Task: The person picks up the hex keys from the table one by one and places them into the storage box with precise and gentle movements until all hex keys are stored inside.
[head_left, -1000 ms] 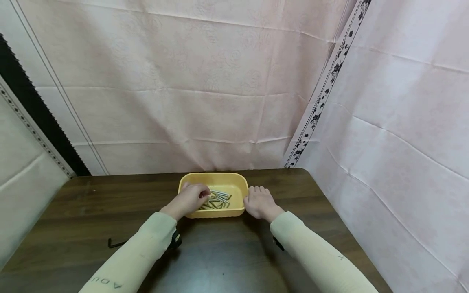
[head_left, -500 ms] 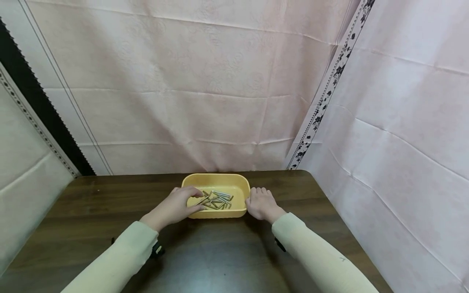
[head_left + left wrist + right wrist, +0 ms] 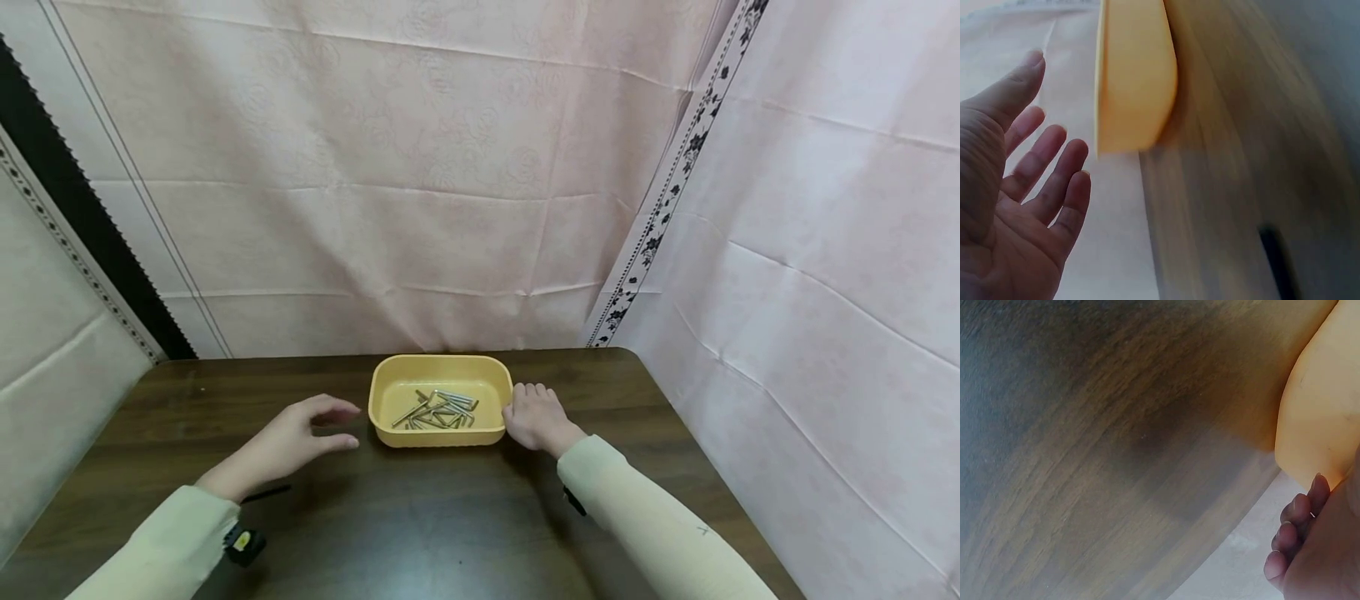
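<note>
A yellow plastic tray (image 3: 442, 437) stands near the table's far edge. Several thin silver and brass-coloured metal pieces (image 3: 442, 410) lie heaped in it, some with bent ends; their exact kind is too small to tell. Left of the tray, my left hand (image 3: 300, 433) is apart from it, thumb and fingers spread with nothing between them. The left wrist view confirms the bare palm (image 3: 1029, 206). My right hand (image 3: 536, 419) holds the tray's right end, fingers curled against its outer wall (image 3: 1316, 419). The thumb's exact place is hidden.
A thin black rod (image 3: 266, 493) lies on the dark wooden table (image 3: 420, 533) beneath the left wrist, partly covered by it. Light patterned cloth (image 3: 450, 208) hangs behind the table and along both sides.
My left hand has drawn out of the tray leftward and opened; it carries nothing. The black rod shows on the other side of the forearm. The right hand stays at the tray.
</note>
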Tool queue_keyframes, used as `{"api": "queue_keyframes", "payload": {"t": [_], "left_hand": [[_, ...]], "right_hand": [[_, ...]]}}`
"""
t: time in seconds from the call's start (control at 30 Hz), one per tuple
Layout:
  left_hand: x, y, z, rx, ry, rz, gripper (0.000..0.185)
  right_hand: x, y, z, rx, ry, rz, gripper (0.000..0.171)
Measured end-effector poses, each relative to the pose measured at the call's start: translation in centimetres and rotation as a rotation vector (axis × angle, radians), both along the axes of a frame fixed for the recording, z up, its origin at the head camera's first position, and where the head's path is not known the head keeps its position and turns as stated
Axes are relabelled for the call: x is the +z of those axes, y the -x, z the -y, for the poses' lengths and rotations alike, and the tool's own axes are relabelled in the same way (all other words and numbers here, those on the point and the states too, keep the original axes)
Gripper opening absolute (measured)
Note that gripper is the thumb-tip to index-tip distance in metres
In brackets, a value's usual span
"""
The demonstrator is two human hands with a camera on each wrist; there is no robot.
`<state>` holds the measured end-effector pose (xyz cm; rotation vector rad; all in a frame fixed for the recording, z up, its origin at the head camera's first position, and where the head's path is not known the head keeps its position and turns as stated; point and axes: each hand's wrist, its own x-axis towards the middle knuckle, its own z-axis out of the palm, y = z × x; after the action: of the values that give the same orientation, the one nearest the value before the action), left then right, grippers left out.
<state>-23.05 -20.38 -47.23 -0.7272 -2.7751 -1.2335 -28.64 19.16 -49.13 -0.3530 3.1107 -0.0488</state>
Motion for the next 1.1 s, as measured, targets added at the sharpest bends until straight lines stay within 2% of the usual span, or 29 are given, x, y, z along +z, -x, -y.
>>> {"api": "queue_keyframes", "payload": {"t": [0.17,0.3,0.57,0.77,1.1], "left_hand": [[-0.6,-0.7,3.1,0.039,0.027,0.046,0.055],[-1.2,-1.5,5.4,0.044,0.062,0.078,0.056],[-3.7,-2.4,9.1,0.05,0.14,0.157,0.046],[-5.2,-2.6,10.1,-0.003,0.177,0.133,0.036],[-5.9,-2.5,10.0,0.023,0.204,0.113,0.025]], "right_hand": [[0.0,0.0,0.0,-0.002,-0.005,0.003,0.026],[-0.1,0.1,-0.1,-0.001,-0.01,0.01,0.026],[-0.1,0.1,-0.1,-0.003,0.008,0.007,0.026],[-0.3,0.1,-0.1,0.004,0.018,0.003,0.028],[0.0,0.0,0.0,-0.004,-0.001,0.001,0.026]]}}
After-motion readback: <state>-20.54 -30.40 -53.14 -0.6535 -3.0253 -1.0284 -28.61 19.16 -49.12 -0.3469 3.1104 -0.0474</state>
